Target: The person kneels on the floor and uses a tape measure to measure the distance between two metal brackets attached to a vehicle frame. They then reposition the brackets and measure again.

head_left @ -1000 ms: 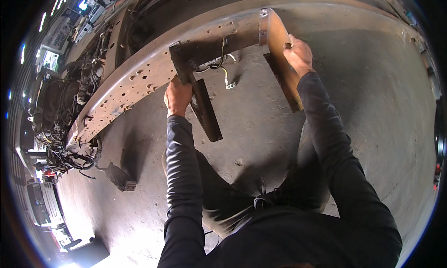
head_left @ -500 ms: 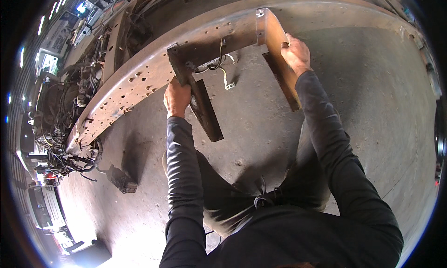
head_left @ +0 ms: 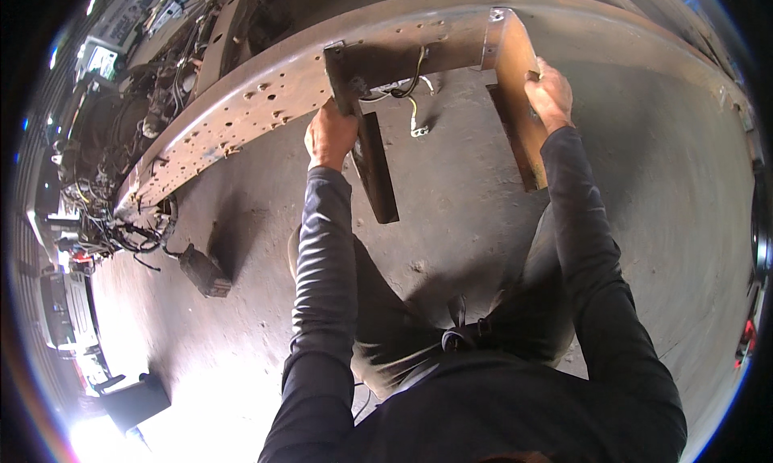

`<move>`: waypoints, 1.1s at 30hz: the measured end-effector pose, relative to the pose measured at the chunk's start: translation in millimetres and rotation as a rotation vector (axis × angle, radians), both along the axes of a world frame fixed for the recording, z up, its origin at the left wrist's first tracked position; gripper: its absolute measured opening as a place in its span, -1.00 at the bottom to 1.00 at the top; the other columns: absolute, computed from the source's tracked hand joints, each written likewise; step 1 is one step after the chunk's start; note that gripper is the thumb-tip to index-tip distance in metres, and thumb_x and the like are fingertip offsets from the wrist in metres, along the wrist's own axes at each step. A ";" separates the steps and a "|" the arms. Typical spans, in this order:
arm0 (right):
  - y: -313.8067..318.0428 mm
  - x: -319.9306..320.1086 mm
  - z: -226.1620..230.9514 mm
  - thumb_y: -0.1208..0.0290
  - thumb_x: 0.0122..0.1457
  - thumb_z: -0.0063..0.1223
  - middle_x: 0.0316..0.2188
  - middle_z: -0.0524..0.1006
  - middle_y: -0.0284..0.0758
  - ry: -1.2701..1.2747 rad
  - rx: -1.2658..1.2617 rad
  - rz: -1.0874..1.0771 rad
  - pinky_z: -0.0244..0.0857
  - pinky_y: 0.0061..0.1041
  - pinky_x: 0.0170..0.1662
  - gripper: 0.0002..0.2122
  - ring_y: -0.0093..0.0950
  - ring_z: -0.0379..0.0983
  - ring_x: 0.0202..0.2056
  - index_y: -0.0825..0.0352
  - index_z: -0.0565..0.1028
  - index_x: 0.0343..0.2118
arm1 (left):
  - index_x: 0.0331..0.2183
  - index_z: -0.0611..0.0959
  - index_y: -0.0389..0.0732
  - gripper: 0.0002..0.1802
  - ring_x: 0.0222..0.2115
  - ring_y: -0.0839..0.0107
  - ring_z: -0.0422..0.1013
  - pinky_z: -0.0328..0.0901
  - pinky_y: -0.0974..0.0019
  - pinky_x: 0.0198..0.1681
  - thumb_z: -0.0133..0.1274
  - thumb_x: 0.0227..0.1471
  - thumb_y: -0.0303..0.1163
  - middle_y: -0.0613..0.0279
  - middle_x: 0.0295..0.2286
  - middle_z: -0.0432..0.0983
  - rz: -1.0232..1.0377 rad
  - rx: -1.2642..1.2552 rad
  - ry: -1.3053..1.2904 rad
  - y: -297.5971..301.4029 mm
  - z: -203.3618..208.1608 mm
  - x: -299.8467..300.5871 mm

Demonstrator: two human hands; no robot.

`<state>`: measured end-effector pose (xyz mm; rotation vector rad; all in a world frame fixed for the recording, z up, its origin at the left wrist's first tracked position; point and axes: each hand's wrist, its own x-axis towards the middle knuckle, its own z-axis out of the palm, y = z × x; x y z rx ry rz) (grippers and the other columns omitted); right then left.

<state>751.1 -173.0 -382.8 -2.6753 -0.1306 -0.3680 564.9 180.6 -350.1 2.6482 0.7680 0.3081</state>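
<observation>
A long rusty vehicle frame rail (head_left: pixel 294 76) curves across the upper view, dotted with holes and bolts. Two rusty metal brackets are against its near side, reaching toward me. My left hand (head_left: pixel 330 134) is closed around the darker left bracket (head_left: pixel 375 173), just below its upper end. My right hand (head_left: pixel 552 93) grips the outer edge of the wider right bracket (head_left: pixel 518 76), fingers curled over it. Between the brackets hangs a wiring lead with a pale connector (head_left: pixel 419 131). How the brackets join the rail cannot be made out.
Tangled wiring and engine parts (head_left: pixel 105 189) crowd the rail's left end. A dark box-like part (head_left: pixel 205 271) hangs below it. Concrete floor (head_left: pixel 660 181) spreads around my legs. A dark flat object (head_left: pixel 137 403) lies at lower left beside strong glare.
The whole view has shifted, so the brackets and both hands appear farther right and a little higher. Both hands keep their hold on the same brackets.
</observation>
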 end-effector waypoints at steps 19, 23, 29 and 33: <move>-2.0 6.9 -4.6 0.19 0.17 0.02 -0.04 0.59 -0.03 -0.023 -0.023 0.006 0.38 -0.19 0.07 -0.51 -0.08 0.53 0.00 0.25 0.48 0.17 | -0.14 0.68 -0.18 -0.60 -0.13 -0.11 0.54 0.40 -0.03 -0.03 0.10 0.04 -0.14 -0.17 -0.23 0.63 -0.001 -0.015 -0.004 1.8 1.6 0.5; -2.5 5.8 -3.9 0.19 0.18 0.02 -0.04 0.58 -0.03 -0.017 -0.012 0.007 0.38 -0.19 0.07 -0.51 -0.08 0.52 0.00 0.25 0.48 0.16 | -0.13 0.68 -0.17 -0.59 -0.13 -0.12 0.54 0.41 -0.03 -0.04 0.09 0.04 -0.15 -0.17 -0.23 0.63 -0.015 -0.010 -0.014 2.0 1.3 -0.1; -2.1 5.9 -3.4 0.20 0.17 0.03 -0.04 0.58 -0.03 -0.036 -0.025 0.004 0.38 -0.18 0.07 -0.51 -0.08 0.52 0.00 0.26 0.49 0.16 | -0.13 0.68 -0.17 -0.60 -0.13 -0.11 0.55 0.41 -0.02 -0.03 0.09 0.03 -0.18 -0.17 -0.23 0.63 0.009 -0.014 0.002 1.4 1.5 1.7; -1.6 4.9 -3.0 0.19 0.18 0.03 -0.04 0.58 -0.03 -0.025 -0.008 -0.002 0.38 -0.18 0.07 -0.52 -0.08 0.53 0.00 0.26 0.49 0.16 | -0.13 0.68 -0.18 -0.61 -0.12 -0.10 0.55 0.41 -0.01 -0.03 0.08 0.04 -0.18 -0.16 -0.22 0.64 0.015 -0.006 0.031 0.6 3.7 0.6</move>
